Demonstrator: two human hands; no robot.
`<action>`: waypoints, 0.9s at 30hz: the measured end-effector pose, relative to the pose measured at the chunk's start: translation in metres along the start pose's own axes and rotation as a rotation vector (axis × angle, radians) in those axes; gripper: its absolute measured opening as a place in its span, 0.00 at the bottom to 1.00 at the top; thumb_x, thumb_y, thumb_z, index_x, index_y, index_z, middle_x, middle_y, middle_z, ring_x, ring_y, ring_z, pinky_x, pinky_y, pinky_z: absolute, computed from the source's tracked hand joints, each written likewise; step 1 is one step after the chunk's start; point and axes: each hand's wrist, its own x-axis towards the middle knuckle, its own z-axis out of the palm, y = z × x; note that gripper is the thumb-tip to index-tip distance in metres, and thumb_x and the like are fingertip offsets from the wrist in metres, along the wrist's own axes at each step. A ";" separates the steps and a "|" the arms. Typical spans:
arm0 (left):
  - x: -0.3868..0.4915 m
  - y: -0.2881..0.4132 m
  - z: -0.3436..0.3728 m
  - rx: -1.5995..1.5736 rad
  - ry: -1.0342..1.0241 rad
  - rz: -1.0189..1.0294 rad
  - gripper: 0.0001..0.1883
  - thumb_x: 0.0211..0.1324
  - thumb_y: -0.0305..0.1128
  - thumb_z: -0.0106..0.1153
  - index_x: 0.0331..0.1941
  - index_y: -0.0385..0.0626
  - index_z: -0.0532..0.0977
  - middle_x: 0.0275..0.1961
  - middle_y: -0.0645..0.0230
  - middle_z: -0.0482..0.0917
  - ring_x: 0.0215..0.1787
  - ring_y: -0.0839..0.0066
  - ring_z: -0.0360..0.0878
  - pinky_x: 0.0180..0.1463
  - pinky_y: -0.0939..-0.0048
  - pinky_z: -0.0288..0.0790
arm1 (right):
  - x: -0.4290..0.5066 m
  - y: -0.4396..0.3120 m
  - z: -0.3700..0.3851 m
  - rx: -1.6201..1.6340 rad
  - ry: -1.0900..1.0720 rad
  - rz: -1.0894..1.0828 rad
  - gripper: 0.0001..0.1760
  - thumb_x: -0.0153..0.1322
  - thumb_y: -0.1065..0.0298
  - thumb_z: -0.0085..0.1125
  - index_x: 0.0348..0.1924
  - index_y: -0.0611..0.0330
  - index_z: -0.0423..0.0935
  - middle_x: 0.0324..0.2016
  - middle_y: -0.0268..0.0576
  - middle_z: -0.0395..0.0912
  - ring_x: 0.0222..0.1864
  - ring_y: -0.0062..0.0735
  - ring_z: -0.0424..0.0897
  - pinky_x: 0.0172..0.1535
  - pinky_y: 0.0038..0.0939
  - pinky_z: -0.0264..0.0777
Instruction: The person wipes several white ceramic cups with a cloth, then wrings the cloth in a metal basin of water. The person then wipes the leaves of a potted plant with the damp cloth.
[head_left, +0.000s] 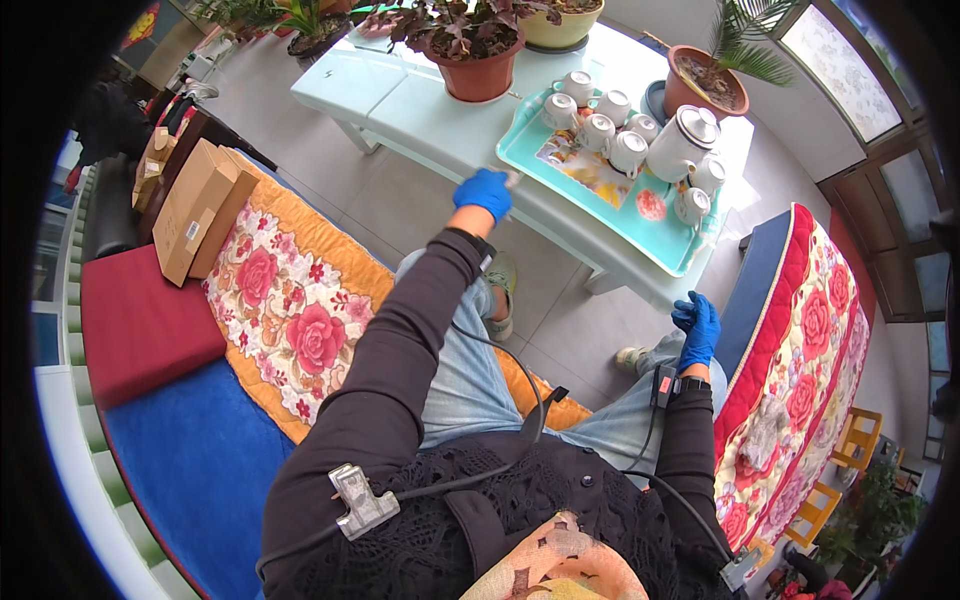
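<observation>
My left hand (482, 196), in a blue glove, is at the near edge of a pale glass-topped table (420, 124). Its fingers curl around a small light-coloured thing (512, 178), perhaps a cloth. My right hand (697, 330), also gloved in blue, is bent over my right knee, near the table's corner; whether it holds anything cannot be seen. Between and beyond the hands lies a turquoise tray (523, 160) with a printed flower pattern. Several white cups (598, 132), most of them upside down, stand on it around a white lidded teapot (682, 144).
Potted plants stand behind the tray, in a brown pot (476, 75) and a terracotta pot (701, 86). Flowered covers lie over the seat (300, 300) at left and the one (817, 337) at right. A cardboard box (195, 210) rests at left. Cables cross my lap.
</observation>
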 end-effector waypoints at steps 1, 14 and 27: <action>-0.020 0.007 0.012 -0.144 -0.101 -0.003 0.29 0.61 0.59 0.54 0.52 0.45 0.78 0.46 0.57 0.83 0.33 0.60 0.86 0.37 0.63 0.78 | -0.001 0.002 0.000 0.019 -0.040 0.000 0.17 0.75 0.56 0.53 0.47 0.61 0.79 0.29 0.46 0.84 0.24 0.29 0.81 0.29 0.27 0.77; -0.170 0.074 0.141 -0.814 -0.866 0.123 0.20 0.61 0.31 0.54 0.56 0.35 0.72 0.40 0.62 0.83 0.40 0.75 0.82 0.41 0.74 0.76 | -0.030 0.010 -0.021 0.163 -0.308 0.116 0.21 0.75 0.54 0.52 0.51 0.63 0.74 0.36 0.50 0.83 0.31 0.36 0.84 0.36 0.30 0.80; -0.223 0.100 0.173 -0.804 -0.612 0.379 0.32 0.53 0.19 0.59 0.65 0.42 0.67 0.57 0.61 0.76 0.55 0.71 0.76 0.59 0.73 0.71 | -0.085 0.026 -0.008 0.370 -0.477 0.063 0.23 0.72 0.64 0.59 0.59 0.60 0.70 0.44 0.41 0.79 0.40 0.30 0.81 0.46 0.31 0.79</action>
